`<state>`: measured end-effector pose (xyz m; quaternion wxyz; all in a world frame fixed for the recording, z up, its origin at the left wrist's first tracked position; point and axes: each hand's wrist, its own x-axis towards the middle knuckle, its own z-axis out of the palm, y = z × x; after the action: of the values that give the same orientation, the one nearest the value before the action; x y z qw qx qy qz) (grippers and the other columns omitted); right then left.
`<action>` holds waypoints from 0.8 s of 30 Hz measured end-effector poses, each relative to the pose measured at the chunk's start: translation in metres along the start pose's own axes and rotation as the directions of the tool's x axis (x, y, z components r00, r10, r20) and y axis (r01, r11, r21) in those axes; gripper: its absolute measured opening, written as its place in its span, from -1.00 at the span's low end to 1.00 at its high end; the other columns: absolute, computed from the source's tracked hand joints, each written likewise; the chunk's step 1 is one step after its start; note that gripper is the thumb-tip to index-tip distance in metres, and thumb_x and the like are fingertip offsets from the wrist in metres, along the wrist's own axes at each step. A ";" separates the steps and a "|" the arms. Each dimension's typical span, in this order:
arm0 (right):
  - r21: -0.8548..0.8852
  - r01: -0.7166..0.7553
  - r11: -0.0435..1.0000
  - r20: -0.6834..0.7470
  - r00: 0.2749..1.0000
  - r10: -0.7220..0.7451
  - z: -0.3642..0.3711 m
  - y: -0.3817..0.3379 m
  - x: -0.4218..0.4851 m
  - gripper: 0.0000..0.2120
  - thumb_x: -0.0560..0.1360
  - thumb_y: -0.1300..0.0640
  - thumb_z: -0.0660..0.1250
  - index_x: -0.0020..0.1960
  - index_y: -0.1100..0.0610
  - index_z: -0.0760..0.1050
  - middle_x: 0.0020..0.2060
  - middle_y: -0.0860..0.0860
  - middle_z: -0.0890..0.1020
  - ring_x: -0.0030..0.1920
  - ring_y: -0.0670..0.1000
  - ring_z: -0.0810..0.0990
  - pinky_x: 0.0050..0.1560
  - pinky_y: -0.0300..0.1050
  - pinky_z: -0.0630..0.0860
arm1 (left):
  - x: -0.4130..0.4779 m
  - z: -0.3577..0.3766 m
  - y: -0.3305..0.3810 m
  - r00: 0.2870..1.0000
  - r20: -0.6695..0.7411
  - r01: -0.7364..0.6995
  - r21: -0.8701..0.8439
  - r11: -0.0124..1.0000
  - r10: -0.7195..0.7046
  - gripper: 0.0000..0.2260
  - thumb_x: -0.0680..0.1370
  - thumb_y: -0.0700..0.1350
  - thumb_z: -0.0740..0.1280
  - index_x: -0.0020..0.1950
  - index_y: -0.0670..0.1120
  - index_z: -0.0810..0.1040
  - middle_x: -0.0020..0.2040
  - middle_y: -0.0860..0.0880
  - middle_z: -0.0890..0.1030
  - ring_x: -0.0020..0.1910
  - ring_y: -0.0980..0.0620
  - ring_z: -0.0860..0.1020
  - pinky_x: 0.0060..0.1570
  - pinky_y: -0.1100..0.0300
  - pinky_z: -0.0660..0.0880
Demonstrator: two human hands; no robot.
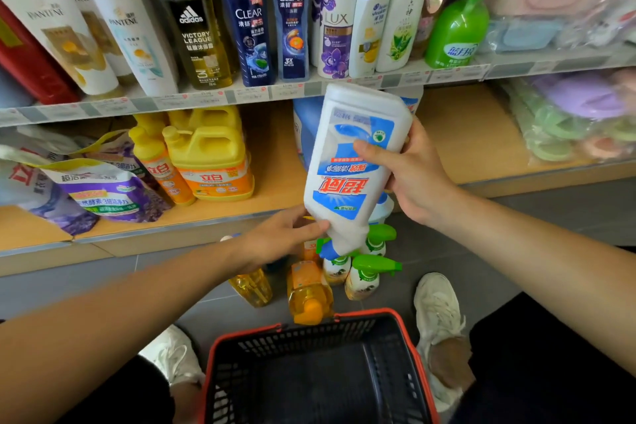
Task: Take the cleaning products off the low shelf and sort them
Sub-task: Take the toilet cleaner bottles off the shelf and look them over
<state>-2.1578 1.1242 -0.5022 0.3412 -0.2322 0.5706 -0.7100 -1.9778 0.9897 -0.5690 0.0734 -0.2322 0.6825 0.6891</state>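
A white toilet-cleaner bottle (347, 162) with a blue label hangs upside down in front of the low shelf (275, 162), its blue cap pointing at the floor. My right hand (409, 172) grips its upper body, thumb across the label. My left hand (282, 234) holds the bottle near its neck. On the floor below stand green-trigger spray bottles (364, 275) and orange dish-soap bottles (308, 293). Yellow detergent jugs (210, 155) and purple refill pouches (99, 189) stay on the low shelf.
A red-rimmed black basket (409, 348) sits between my white shoes at the bottom. A blue-and-white jug (304, 127) stands behind the held bottle. Shampoo and body-wash bottles (247, 17) line the shelf above. Bagged sponges (568, 120) fill the right side.
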 end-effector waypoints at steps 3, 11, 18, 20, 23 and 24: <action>-0.002 -0.010 1.000 -0.047 0.999 0.010 -0.008 -0.002 0.002 -0.47 0.43 0.26 0.54 0.31 0.10 0.40 0.11 0.06 0.70 0.08 0.14 0.72 -0.10 0.14 0.67 | 0.006 0.012 -0.004 0.999 0.018 0.030 -0.257 0.966 -0.026 -0.59 0.56 0.09 0.35 0.38 0.00 0.50 0.26 0.05 0.66 0.26 0.03 0.62 0.27 -0.03 0.50; -0.149 0.083 0.985 -0.141 0.984 -0.104 -0.049 0.004 0.006 -0.33 0.40 0.30 0.56 0.32 -0.15 0.34 0.20 -0.05 0.62 0.16 0.03 0.68 -0.08 0.08 0.68 | 0.014 0.019 0.009 0.998 -0.065 0.001 -0.364 0.931 -0.027 -0.67 0.63 0.00 0.28 0.34 -0.11 0.50 0.24 -0.12 0.65 0.19 -0.08 0.64 0.06 0.04 0.63; -0.006 -0.204 0.979 -0.291 0.937 0.193 -0.099 0.023 0.005 -0.53 0.46 0.22 0.52 0.30 0.14 0.43 0.14 0.14 0.68 0.02 0.14 0.73 -0.12 0.09 0.68 | 0.015 0.009 0.018 0.978 -0.126 -0.159 0.059 0.985 0.166 -0.33 0.41 -0.35 0.54 0.46 0.00 0.45 0.16 -0.07 0.70 0.19 0.04 0.64 0.07 0.16 0.62; 0.039 -0.243 0.969 -0.323 0.915 0.243 -0.108 0.027 0.002 -0.56 0.45 0.20 0.53 0.26 0.16 0.45 0.10 0.16 0.70 -0.03 0.13 0.75 -0.18 0.01 0.68 | 0.017 0.013 0.022 0.964 -0.148 -0.212 0.075 0.974 0.221 -0.39 0.40 -0.38 0.53 0.42 -0.11 0.49 0.16 -0.10 0.69 0.20 0.02 0.64 0.07 0.18 0.63; 0.086 -0.292 0.952 -0.350 0.886 0.303 -0.123 0.027 0.002 -0.58 0.44 0.14 0.55 0.22 0.18 0.49 0.09 0.16 0.70 -0.05 0.11 0.75 -0.17 -0.02 0.68 | 0.020 0.019 0.028 0.929 -0.166 -0.308 0.145 0.940 0.330 -0.44 0.39 -0.43 0.52 0.37 -0.25 0.52 0.21 -0.17 0.66 0.23 -0.07 0.63 0.23 0.07 0.58; 0.101 -0.319 0.942 -0.360 0.871 0.334 -0.128 0.028 0.003 -0.61 0.44 0.12 0.55 0.19 0.17 0.51 0.09 0.16 0.69 -0.05 0.10 0.75 -0.17 -0.04 0.68 | 0.021 0.020 0.031 0.912 -0.176 -0.338 0.188 0.922 0.371 -0.45 0.38 -0.43 0.53 0.35 -0.26 0.53 0.20 -0.18 0.66 0.21 -0.09 0.63 0.23 0.06 0.58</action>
<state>-2.2451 1.2021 -0.5603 0.3461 0.0128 0.6420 -0.6840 -2.0140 1.0025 -0.5506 -0.1075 -0.1689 0.7681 0.6083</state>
